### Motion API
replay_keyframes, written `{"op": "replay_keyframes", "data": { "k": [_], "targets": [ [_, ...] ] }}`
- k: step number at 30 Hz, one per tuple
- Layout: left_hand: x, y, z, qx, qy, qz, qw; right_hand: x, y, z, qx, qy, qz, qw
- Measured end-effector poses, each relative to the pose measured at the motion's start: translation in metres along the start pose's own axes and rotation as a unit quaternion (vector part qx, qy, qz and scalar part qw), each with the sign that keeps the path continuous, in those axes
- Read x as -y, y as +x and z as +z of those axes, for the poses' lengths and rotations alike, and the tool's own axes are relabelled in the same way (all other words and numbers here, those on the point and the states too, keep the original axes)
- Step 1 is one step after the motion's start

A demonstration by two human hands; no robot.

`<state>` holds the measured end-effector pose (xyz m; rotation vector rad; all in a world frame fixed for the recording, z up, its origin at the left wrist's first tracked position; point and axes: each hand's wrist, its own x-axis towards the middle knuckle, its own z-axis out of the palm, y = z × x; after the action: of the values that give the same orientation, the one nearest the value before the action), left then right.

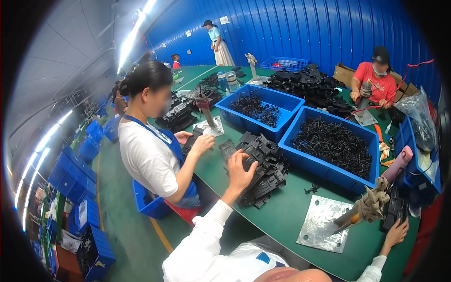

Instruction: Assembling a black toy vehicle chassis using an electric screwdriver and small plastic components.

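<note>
My left hand (240, 171) reaches over a pile of black plastic housings (263, 160) in the middle of the green table. Its thumb and fingers are closed on one black plastic housing (247, 162) there. Far to the right, my right hand (397, 233) touches the near end of a few black plastic housings (394, 209) at the table's edge, its fingers stretched out. Between my arms stands a clamp-like fixture (371, 204) with a wrapped head, leaning up from a metal base plate (315, 229).
Two blue bins (285, 155) of small black parts stand beyond the pile. A person in a white shirt (145, 150) handles a black part at my left. Across the table sits a person in red (376, 87). A pink bottle (398, 164) stands by the right edge.
</note>
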<state>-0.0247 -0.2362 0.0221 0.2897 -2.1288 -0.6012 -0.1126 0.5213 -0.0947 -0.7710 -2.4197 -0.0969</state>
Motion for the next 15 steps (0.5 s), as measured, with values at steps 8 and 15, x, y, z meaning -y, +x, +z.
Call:
{"op": "replay_keyframes", "data": {
  "k": [8,15],
  "targets": [
    [-0.043,-0.021,-0.017,-0.025,0.0,0.019,1.0,-0.036,0.049,0.002,0.138,-0.028,0.005,0.99],
    [-0.116,-0.047,0.017,0.153,-0.17,0.174,0.958,-0.084,0.074,0.029,0.156,0.055,-0.003,0.986]
  ]
}}
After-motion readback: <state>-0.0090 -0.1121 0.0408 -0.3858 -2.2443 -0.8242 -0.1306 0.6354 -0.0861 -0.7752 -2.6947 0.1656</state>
